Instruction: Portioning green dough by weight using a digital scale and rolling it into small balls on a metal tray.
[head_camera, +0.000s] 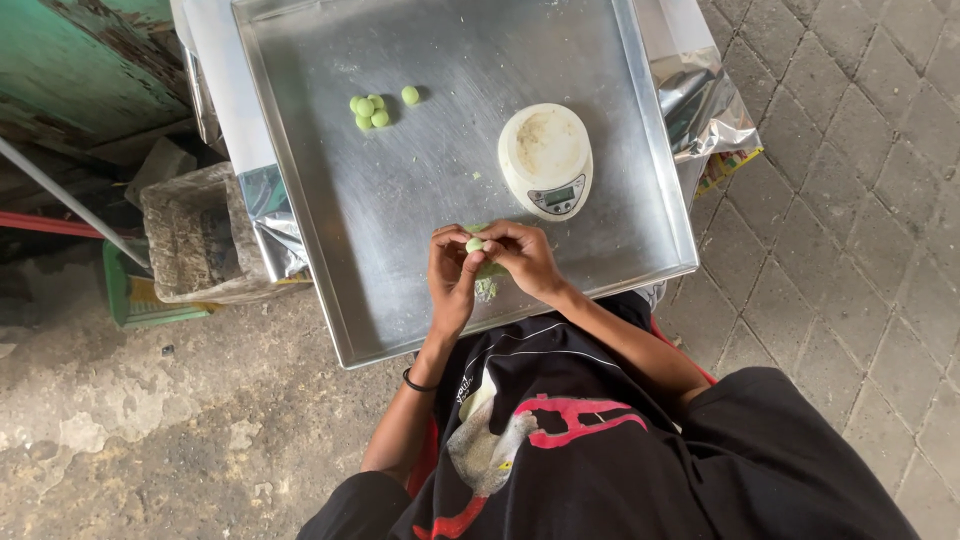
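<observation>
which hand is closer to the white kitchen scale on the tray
Right. The right hand sits just below the white scale, pinching a small green dough ball. The left hand is further down and to the left.

Black t-shirt (560, 440) with red and white print, black wristband (415, 384), dark trousers

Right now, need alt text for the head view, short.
Both hands, left hand and right hand, pinch a small green dough ball over a large metal tray. A white kitchen scale and five finished green balls sit farther back on the tray.
</observation>
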